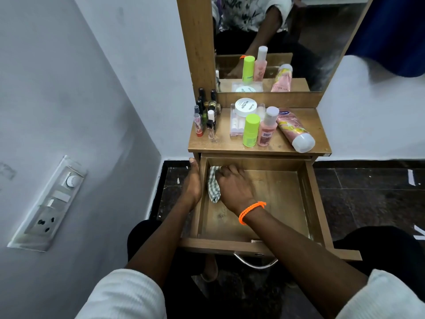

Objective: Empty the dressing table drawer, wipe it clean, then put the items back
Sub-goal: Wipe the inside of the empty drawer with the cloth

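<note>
Under the right hand a cloth is gripped, wiping the emptied drawer; left hand lies flat outside its wall; bottles beyond both hands wait on the bench (return pending).

Switch panel at 8 o'clock, fixed to the white wall, seen tilted in this view. On it: round white dial at the upper end, flat rocker switches in the middle, three-pin socket at the lower end. Wall shows faint grey scuffs near 10 o'clock. Mirror at 12 to 1 o'clock in a wood frame; the glass reflects a patterned short-sleeved top. Blue fabric at 2 o'clock, blurred. Dark stone floor at 3 o'clock, with white paint marks near the right edge.
</note>
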{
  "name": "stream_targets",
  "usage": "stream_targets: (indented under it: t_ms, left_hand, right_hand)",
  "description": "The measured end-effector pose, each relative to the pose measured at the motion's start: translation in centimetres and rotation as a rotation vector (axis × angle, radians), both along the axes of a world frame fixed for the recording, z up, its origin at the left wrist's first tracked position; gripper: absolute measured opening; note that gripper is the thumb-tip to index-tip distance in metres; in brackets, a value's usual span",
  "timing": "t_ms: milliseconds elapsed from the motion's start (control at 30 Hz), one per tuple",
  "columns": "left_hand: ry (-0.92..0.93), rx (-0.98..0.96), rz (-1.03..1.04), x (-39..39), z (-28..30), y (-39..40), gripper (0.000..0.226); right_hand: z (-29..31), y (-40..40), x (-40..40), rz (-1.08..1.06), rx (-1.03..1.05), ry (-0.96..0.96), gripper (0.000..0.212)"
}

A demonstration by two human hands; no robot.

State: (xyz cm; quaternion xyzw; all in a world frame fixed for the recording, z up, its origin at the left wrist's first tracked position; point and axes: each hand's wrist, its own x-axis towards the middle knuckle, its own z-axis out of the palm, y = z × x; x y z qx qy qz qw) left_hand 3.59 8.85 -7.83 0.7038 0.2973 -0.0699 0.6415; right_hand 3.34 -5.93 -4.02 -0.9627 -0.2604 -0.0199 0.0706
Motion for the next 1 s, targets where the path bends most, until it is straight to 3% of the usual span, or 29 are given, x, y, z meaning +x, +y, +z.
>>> stream_targets:
  t_ms: [133,533,800,1000]
  left_hand:
    - [-0.01,-0.012,0.003,0.1,-0.4,0.1,0.129]
    - [-0.017,0.012,-0.003,-0.5,0.9,-0.3,0.128]
    - [0.036,0.041,0.004,-0.4,1.3,-0.5,0.139]
    - [0.02,0.053,0.005,-1.0,2.6,-1.0,0.102]
  right_hand:
    - [0.2,1.7,0.3,-0.07,0.018,0.088,0.034]
    - [-0.3,1.3,3.0,0.039,0.068,0.243,0.035]
    - [0.3,-0.9,1.2,0.262,0.003,0.359,0.041]
    - [0.2,-4.1,-2.5,0.585,-0.019,0.426,0.039]
